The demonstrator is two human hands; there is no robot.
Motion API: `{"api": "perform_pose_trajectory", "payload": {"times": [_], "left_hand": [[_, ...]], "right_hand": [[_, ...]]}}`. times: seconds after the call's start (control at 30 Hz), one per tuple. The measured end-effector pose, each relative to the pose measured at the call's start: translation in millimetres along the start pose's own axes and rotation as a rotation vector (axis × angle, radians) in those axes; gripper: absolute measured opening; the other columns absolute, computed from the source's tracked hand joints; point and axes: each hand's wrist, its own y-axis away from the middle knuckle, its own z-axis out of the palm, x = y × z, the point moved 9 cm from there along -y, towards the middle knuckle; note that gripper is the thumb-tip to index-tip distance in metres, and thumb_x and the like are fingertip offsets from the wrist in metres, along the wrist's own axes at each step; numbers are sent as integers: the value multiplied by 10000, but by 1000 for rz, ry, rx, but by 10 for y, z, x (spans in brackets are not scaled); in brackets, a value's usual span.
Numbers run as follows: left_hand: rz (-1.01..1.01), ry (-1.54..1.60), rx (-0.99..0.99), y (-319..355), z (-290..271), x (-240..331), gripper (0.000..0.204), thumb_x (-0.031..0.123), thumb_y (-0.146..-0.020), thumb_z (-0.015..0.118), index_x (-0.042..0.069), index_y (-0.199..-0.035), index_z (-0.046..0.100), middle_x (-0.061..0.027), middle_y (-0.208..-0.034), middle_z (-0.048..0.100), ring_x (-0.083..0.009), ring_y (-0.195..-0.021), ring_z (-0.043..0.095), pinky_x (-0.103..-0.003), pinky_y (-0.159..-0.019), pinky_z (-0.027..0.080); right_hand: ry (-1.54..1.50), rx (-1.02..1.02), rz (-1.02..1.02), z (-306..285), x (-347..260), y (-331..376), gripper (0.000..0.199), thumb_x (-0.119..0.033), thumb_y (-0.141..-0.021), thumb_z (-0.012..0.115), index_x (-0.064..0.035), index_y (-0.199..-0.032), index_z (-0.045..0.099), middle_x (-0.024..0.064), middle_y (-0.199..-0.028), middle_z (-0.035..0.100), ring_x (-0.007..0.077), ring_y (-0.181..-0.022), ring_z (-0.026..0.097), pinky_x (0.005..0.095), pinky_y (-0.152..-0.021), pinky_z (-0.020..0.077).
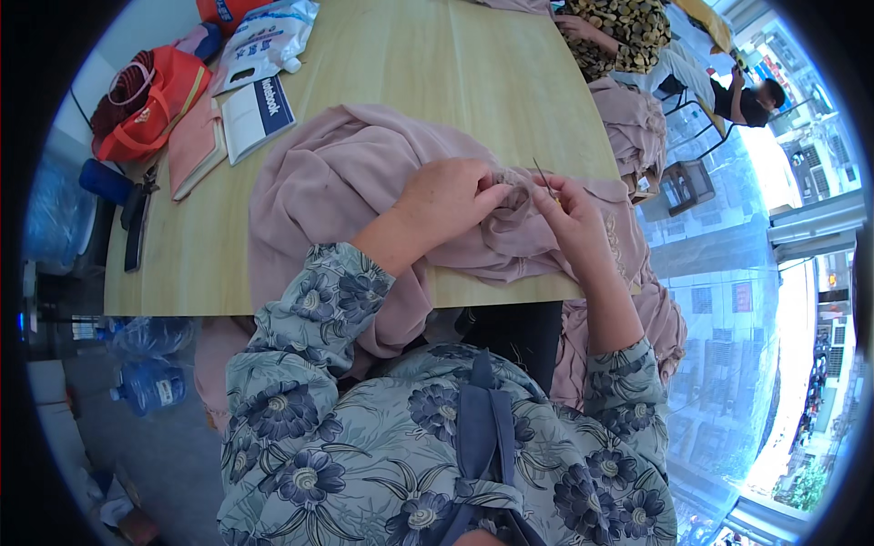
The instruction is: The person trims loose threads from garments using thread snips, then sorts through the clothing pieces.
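Note:
A large dusty-pink garment [341, 177] of thin cloth lies bunched on the table and hangs over its front edge. My left hand [444, 196] is closed, pinching a gathered part of this cloth between thumb and fingers. Close beside it, my right hand [575, 220] is also closed, its thumb and fingers meeting at the same gathers. From the right fingers sticks up a thin dark pointed tool [541, 169], with a speck of yellow near the fingers. Most of that tool is hidden, so its kind is unclear. Gold-coloured trim [614, 238] runs along the cloth to the right.
On the wooden table [410, 55] at the far left are a notebook [258, 118], a pink book [195, 150], a red bag [159, 105], a plastic package [264, 45] and a black tool [137, 214]. More pink cloth [628, 127] is piled at the right. Another person [624, 36] sits at the far right.

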Motion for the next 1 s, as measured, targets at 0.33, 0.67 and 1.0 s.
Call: {"api": "perform_pose_trajectory", "payload": {"times": [0.33, 0.67, 1.0], "left_hand": [[-125, 688, -53, 46, 219, -269, 184, 173, -839, 613, -3, -891, 624, 8, -744, 604, -48, -660, 540, -208, -589, 461], [-40, 622, 118, 169, 97, -234, 169, 140, -800, 583, -7, -868, 631, -67, -678, 630, -95, -611, 584, -249, -586, 472], [-57, 896, 124, 219, 114, -224, 104, 59, -875, 538, -9, -944, 574, -4, -861, 602, -55, -782, 573, -194, -705, 474]], "right_hand": [[-206, 1, -43, 270, 101, -73, 124, -135, -819, 629, -17, -827, 594, -36, -676, 526, 37, -607, 442, 206, -541, 370], [-16, 108, -106, 153, -14, -6, 158, -152, -806, 634, -4, -837, 586, 49, -638, 537, 74, -593, 464, 243, -554, 401], [433, 152, -325, -5, -581, 243, 263, -230, -792, 649, -86, -1004, 587, 107, -851, 628, 268, -721, 613, 344, -623, 483]]}}
